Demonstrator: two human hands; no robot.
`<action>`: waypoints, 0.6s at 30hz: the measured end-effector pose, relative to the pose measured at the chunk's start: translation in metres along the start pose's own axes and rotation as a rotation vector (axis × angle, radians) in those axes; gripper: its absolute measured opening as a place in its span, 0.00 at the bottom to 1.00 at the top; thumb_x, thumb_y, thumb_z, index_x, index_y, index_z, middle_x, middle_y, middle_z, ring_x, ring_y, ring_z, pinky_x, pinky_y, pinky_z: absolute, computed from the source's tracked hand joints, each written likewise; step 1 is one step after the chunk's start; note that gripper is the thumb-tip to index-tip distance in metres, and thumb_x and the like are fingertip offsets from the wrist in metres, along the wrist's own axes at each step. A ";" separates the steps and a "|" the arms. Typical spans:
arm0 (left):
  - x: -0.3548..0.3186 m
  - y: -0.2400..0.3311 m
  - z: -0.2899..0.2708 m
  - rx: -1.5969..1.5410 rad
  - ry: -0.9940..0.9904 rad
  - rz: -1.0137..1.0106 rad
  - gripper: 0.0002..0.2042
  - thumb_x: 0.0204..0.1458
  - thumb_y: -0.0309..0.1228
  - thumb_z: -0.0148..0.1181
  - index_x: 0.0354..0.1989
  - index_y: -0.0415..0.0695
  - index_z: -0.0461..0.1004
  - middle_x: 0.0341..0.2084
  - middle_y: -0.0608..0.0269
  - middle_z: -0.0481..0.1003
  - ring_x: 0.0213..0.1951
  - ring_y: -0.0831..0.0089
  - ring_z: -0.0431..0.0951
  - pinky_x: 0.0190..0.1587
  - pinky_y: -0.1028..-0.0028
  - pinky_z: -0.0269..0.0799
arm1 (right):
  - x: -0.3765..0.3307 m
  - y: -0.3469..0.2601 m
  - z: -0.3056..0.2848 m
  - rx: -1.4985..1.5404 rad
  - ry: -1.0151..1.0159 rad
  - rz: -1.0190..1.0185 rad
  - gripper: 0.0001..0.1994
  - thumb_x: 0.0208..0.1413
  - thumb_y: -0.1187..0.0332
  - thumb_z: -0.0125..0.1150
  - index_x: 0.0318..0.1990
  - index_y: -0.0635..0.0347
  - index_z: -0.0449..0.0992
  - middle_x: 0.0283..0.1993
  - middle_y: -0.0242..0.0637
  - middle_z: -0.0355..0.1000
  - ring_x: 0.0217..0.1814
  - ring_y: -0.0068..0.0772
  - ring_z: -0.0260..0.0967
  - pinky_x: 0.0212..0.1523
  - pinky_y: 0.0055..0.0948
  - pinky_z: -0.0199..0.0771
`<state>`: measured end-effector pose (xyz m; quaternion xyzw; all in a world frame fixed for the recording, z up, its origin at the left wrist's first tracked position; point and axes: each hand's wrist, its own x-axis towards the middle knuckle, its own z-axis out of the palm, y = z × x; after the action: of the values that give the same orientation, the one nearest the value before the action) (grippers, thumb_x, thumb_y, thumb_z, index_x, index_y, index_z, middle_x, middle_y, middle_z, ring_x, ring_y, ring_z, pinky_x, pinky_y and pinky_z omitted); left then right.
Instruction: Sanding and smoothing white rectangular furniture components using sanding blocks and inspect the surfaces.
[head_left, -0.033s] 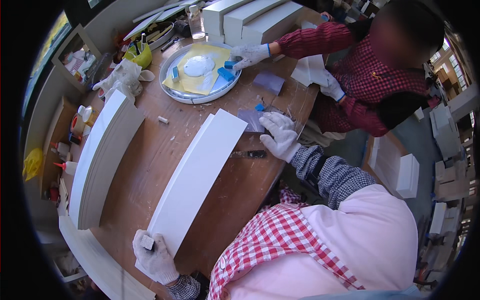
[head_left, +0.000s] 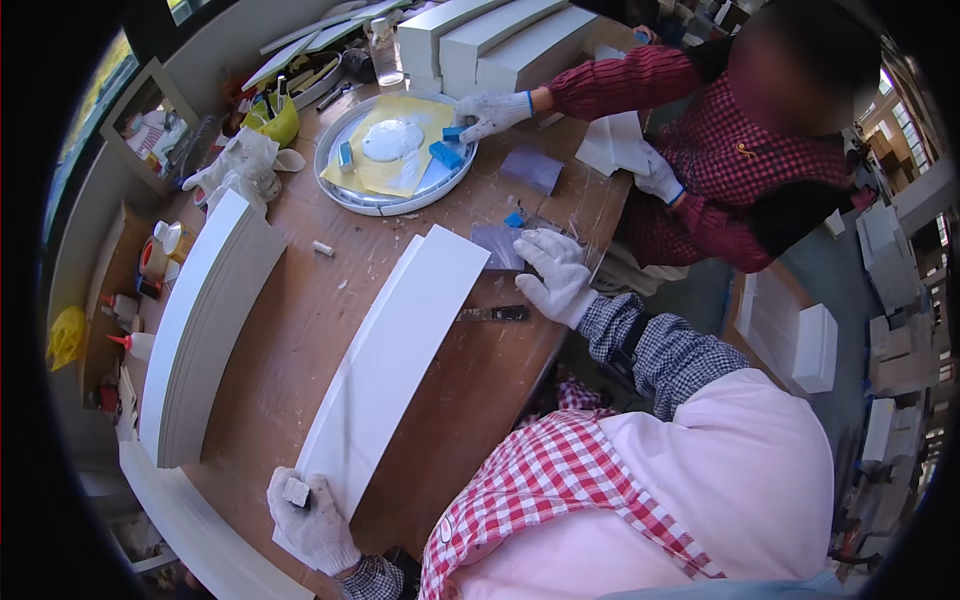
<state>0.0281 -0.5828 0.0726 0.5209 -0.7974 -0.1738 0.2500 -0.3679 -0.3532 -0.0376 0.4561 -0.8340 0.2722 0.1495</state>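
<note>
My left hand (head_left: 312, 522), in a white glove, is at the near end of a long white board (head_left: 400, 350) that lies lengthwise on the wooden table (head_left: 300, 330). It grips a small pale block (head_left: 296, 490) at the board's edge. My right hand (head_left: 558, 275), also gloved, rests fingers apart by the board's far end. Its fingertips touch a grey-violet sheet (head_left: 497, 245). A small blue piece (head_left: 514, 219) lies just beyond that sheet. A flat metal tool (head_left: 495, 314) lies on the table between the board and my right wrist.
A stack of white boards (head_left: 200, 320) runs along the table's left side. Beyond is a round metal tray (head_left: 345, 197) with a yellow sheet and a white blob, where a co-worker's gloved hand (head_left: 492, 112) touches blue blocks. White boxes (head_left: 480, 40) stand behind. Bottles and clutter sit at far left.
</note>
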 end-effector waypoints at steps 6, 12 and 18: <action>0.002 0.006 -0.010 -0.009 -0.078 0.130 0.05 0.52 0.22 0.64 0.29 0.42 0.73 0.22 0.71 0.64 0.27 0.76 0.63 0.33 0.73 0.65 | 0.000 -0.002 -0.004 0.006 -0.035 0.028 0.25 0.54 0.56 0.62 0.57 0.57 0.74 0.64 0.47 0.66 0.69 0.52 0.59 0.70 0.49 0.54; 0.006 -0.002 0.002 -0.173 0.026 0.083 0.06 0.50 0.21 0.64 0.35 0.39 0.73 0.30 0.65 0.70 0.33 0.72 0.70 0.40 0.71 0.69 | 0.003 -0.004 -0.005 -0.015 -0.057 0.032 0.26 0.54 0.56 0.62 0.58 0.59 0.74 0.65 0.47 0.66 0.69 0.52 0.58 0.70 0.50 0.54; 0.002 -0.001 -0.004 -0.128 -0.051 0.080 0.05 0.53 0.21 0.63 0.32 0.41 0.71 0.25 0.72 0.64 0.30 0.78 0.63 0.33 0.75 0.64 | 0.005 -0.002 -0.005 0.010 -0.075 0.023 0.26 0.54 0.56 0.62 0.58 0.59 0.74 0.64 0.48 0.66 0.70 0.52 0.58 0.70 0.50 0.54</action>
<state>0.0304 -0.5857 0.0754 0.4669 -0.8110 -0.2277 0.2690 -0.3684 -0.3546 -0.0308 0.4571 -0.8429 0.2607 0.1128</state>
